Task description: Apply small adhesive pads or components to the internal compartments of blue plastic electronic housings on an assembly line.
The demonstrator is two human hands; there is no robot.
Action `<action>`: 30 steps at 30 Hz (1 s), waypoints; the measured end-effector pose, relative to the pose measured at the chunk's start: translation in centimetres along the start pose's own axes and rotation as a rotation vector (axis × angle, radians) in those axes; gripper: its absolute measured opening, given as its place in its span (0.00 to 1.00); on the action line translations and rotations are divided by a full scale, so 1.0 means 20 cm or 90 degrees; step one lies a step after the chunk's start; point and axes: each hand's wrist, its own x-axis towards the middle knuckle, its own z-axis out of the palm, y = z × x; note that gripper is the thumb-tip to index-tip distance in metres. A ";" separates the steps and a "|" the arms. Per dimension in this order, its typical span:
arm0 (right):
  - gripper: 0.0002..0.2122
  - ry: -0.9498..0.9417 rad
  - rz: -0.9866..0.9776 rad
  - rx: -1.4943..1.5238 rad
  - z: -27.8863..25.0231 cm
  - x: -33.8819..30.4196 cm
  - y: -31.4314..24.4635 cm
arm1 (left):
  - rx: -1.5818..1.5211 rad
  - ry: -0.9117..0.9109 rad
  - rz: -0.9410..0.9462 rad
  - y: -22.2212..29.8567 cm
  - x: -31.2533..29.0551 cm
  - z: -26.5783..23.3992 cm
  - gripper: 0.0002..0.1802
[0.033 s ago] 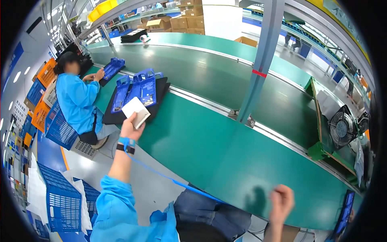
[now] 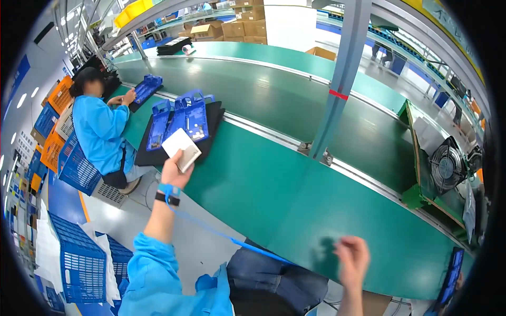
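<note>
A flat white rectangular block (image 2: 182, 150) is gripped in my left hand (image 2: 175, 171), its thumb lying on the face toward me. That hand hovers at the near edge of a black mat (image 2: 212, 134). On the mat lie open blue plastic casings (image 2: 191, 120) with small parts inside, partly covered by the block. My right hand (image 2: 354, 260) is over the near part of the green table (image 2: 274, 195). Its fingers are bent loosely, thumb and fingertips a little apart, and nothing shows between them. A blue cord (image 2: 258, 252) runs from the band on my left wrist.
At the left, a seated co-worker (image 2: 100, 126) in blue handles another blue casing (image 2: 146, 88). A grey metal post (image 2: 337, 84) rises beyond the table, by a sunken belt (image 2: 263, 89). A fan (image 2: 447, 164) stands far right. Blue crates (image 2: 83, 266) sit lower left.
My right hand has shifted left and slightly up over the table, its fingers loosening a little. My left hand, with the white block, has moved slightly right.
</note>
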 end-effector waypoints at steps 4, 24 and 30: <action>0.20 -0.252 0.159 0.100 0.44 0.20 0.16 | -0.008 -0.011 -0.063 -0.25 -0.44 0.06 0.18; 0.23 0.089 0.212 0.260 0.11 -0.06 0.12 | 0.307 -0.433 -0.650 -0.45 -1.44 0.04 0.30; 0.18 0.255 0.069 0.064 -0.41 -0.17 0.10 | 0.389 -0.524 -0.344 -0.38 -1.19 0.19 0.29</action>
